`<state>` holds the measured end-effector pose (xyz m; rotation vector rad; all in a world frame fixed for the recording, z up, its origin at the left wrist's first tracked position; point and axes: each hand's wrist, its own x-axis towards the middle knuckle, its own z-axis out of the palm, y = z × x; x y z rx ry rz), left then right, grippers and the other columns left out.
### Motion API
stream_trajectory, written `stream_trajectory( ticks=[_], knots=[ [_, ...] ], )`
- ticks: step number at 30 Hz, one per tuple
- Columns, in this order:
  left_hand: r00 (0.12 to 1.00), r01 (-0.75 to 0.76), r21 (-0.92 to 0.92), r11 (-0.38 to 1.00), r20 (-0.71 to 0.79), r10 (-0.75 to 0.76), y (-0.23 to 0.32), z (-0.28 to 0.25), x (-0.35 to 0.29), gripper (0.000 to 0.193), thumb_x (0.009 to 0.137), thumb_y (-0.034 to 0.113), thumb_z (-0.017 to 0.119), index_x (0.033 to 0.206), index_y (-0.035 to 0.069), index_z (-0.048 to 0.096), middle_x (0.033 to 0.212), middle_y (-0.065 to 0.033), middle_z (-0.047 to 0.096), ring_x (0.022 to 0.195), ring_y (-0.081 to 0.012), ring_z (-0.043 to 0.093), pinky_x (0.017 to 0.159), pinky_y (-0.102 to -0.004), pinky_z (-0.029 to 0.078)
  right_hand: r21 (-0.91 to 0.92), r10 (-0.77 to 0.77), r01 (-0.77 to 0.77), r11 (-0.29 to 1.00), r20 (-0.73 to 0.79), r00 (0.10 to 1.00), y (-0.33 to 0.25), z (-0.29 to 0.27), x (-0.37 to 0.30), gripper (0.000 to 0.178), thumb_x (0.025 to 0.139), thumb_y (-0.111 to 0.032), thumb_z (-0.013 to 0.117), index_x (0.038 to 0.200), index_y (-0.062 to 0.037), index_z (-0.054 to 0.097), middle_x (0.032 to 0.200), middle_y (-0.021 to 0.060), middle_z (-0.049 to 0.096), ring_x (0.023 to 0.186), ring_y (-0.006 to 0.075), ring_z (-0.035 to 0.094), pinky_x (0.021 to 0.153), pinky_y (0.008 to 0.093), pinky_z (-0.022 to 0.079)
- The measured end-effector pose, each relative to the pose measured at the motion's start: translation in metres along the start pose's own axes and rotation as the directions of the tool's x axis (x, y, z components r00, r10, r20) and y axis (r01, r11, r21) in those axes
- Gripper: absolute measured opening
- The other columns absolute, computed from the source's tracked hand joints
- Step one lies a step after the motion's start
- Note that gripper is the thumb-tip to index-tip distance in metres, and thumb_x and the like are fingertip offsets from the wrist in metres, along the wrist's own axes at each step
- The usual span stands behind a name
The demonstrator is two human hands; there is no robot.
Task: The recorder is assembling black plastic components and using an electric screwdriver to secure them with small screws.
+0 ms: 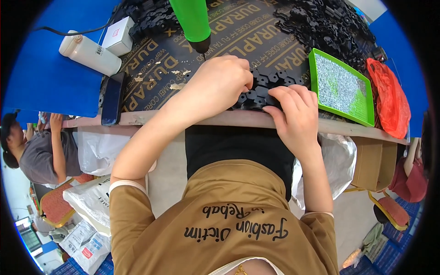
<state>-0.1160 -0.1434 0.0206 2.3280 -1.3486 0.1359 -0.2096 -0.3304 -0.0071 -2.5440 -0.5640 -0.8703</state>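
My left hand [224, 82] is over the table with its fingers curled down at the left end of a group of black plastic parts [261, 94]. Its fingertips are mostly hidden, so what they pinch does not show. My right hand [298, 110] holds the near right side of that group, with thumb and fingers bent around a black part. The parts are small, angular pieces with holes, lying close together near the table's front edge. Just beyond my left hand hangs a green power screwdriver [190, 20], its dark tip pointing down; neither hand touches it.
A green tray [314, 75] of small silvery pieces stands right, beside a red plastic bag [389, 98]. Black parts [321, 27] are heaped at the back. A phone [112, 98], a white bottle [89, 52] and a white box [118, 36] sit left. A person [39, 151] is at far left.
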Motion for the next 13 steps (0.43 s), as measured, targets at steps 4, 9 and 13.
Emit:
stream_trajectory(
  ticks=[4, 9, 13],
  knots=[
    [0.998, -0.054, 0.035, 0.998, 0.047, 0.052, 0.000, -0.004, 0.004, 0.005, 0.073, 0.004, 0.062, 0.076, 0.001, 0.066, 0.080, -0.0086, 0.061, 0.083, -0.0279, 0.059, 0.075, -0.0380, 0.047, 0.003, 0.041, -0.041, 0.999, 0.059, 0.997, 0.002, 0.000, -0.002, 0.029, 0.070, -0.007, 0.070, 0.097, -0.0085, 0.060, 0.087, 0.0031, 0.062, 0.089, 0.0229, 0.055, 0.077, 0.0364, 0.039],
    [0.987, -0.120, 0.131, 0.984, 0.122, 0.104, 0.008, -0.012, 0.004, 0.006, 0.074, 0.002, 0.061, 0.078, 0.004, 0.065, 0.082, -0.0074, 0.060, 0.085, -0.0260, 0.058, 0.076, -0.0364, 0.044, 0.025, 0.038, -0.040, 0.999, 0.051, 0.998, 0.006, 0.003, -0.004, 0.029, 0.070, -0.006, 0.070, 0.097, -0.0084, 0.059, 0.088, 0.0029, 0.062, 0.088, 0.0234, 0.055, 0.076, 0.0363, 0.040],
    [0.989, -0.108, 0.217, 0.970, 0.124, 0.082, 0.011, -0.009, 0.001, 0.008, 0.073, 0.003, 0.061, 0.079, 0.005, 0.066, 0.084, -0.0068, 0.060, 0.087, -0.0254, 0.057, 0.077, -0.0363, 0.043, 0.043, 0.044, -0.045, 0.998, 0.033, 0.998, 0.007, 0.006, -0.008, 0.029, 0.070, -0.005, 0.070, 0.098, -0.0087, 0.060, 0.089, 0.0034, 0.063, 0.090, 0.0238, 0.055, 0.077, 0.0367, 0.040]
  ],
)
